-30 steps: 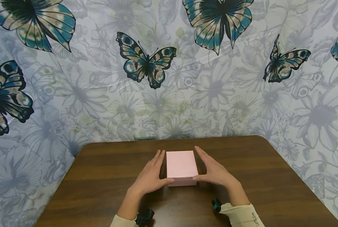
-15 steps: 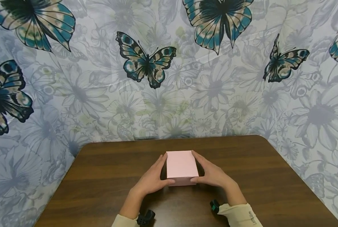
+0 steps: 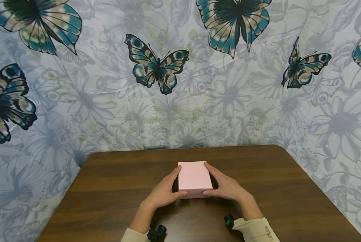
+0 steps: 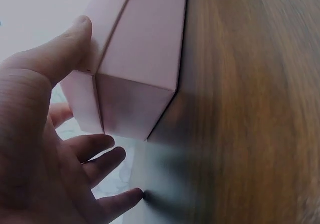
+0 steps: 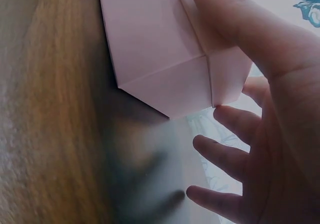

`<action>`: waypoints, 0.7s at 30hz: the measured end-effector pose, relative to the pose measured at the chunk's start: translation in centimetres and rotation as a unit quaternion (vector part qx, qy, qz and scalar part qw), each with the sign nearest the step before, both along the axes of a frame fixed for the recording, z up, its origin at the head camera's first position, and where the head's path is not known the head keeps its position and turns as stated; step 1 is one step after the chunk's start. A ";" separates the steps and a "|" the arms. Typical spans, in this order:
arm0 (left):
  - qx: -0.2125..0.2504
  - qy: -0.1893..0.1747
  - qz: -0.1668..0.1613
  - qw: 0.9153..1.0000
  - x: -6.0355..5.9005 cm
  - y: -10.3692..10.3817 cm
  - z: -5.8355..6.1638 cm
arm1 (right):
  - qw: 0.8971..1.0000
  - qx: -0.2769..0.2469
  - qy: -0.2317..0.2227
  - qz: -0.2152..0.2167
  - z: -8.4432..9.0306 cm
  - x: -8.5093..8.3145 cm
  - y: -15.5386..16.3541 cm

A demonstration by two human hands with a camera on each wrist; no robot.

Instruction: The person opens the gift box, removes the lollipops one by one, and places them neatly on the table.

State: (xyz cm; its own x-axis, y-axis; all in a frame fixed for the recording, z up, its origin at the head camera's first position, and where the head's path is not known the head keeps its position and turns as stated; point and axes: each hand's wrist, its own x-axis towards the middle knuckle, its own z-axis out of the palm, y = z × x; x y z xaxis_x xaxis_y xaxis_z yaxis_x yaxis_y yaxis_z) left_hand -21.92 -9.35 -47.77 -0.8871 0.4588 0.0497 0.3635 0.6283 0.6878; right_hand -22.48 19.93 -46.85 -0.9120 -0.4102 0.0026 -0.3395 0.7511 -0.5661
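Your left hand (image 3: 163,193) and your right hand (image 3: 227,185) face each other with a pink box (image 3: 194,174) directly between them, resting on the brown wooden table (image 3: 116,188) under both. Each hand spans one side of the box in a spread grip: your thumbs lie against the face nearest you, one towards each end, and your index fingers reach along the sides to the far corners. In the wrist views you hold it by the lid (image 4: 107,14), thumb on the front of that upper band and index finger beyond it. Your other fingers fan out below, loosely bent; whether every fingertip touches the box, you cannot tell from here. The seam between lid and lower body (image 4: 142,39) runs just below your thumbs, and the lid sits down on the body.

Behind your left hand, a dark device (image 3: 157,233) sits at the wrist beside a pale sleeve (image 3: 134,236); behind your right hand, a second one (image 3: 229,220) shows a green patch next to the other cuff (image 3: 256,229). Beyond both hands, past the table's far edge, hangs a pale floral backdrop (image 3: 228,101) with teal butterflies.
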 end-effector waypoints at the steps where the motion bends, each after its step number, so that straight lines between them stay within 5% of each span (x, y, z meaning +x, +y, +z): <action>1: 0.002 -0.002 -0.001 1.000 0.0 0.0 -0.1 | 1.000 -0.001 -0.001 0.000 0.0 0.0 0.0; 21: 0.005 0.000 0.000 1.000 0.1 0.2 0.1 | 1.000 -0.008 -0.014 -0.014 -0.2 0.0 -0.3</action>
